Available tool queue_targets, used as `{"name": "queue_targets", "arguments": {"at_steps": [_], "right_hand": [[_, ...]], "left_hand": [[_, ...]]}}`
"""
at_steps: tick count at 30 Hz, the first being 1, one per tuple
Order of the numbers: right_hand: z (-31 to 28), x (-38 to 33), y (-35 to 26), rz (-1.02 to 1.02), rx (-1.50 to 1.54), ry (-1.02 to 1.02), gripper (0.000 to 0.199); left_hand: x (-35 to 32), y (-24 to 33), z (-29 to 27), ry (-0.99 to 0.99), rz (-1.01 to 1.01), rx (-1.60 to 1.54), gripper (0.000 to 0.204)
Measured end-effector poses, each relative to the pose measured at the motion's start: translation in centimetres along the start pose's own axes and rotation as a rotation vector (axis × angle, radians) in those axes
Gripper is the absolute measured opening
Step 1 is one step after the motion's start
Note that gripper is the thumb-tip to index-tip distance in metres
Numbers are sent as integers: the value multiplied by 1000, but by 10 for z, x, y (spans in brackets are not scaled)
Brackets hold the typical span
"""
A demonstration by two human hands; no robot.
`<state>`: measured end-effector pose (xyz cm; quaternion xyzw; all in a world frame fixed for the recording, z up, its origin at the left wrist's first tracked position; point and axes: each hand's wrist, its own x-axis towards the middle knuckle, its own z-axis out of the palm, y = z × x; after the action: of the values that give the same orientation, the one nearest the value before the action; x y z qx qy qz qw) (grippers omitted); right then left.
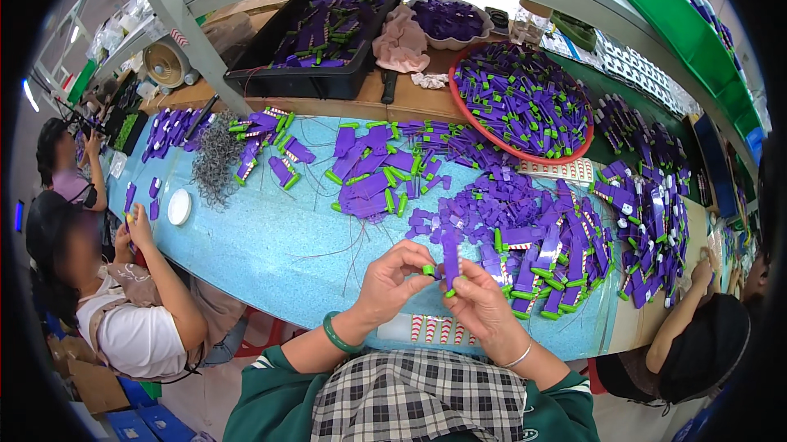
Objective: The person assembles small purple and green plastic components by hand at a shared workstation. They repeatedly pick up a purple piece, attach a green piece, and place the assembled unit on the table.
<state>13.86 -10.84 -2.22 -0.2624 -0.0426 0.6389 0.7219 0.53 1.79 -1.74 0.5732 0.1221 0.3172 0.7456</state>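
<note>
While the left hand (392,280) pinches a small green cap (428,269) at its fingertips, the right hand (482,305) grips an upright purple plastic piece (451,255), both held together above the near edge of the blue table (279,253). Just beyond lies a heap of purple parts (533,233); a red tray (525,102) of more sits farther back.

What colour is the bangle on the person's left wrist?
The bangle is green, seen best in the head view.
</note>
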Motion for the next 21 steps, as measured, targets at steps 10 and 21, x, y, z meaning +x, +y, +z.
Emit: {"name": "queue_targets", "arguments": {"at_steps": [10, 21], "right_hand": [[12, -16, -9, -898, -1523, 109, 42], [6, -19, -33, -183, -1436, -151, 35]], "left_hand": [[-4, 0, -6, 38, -97, -177, 19], [-21, 9, 0, -155, -493, 265, 16]]}}
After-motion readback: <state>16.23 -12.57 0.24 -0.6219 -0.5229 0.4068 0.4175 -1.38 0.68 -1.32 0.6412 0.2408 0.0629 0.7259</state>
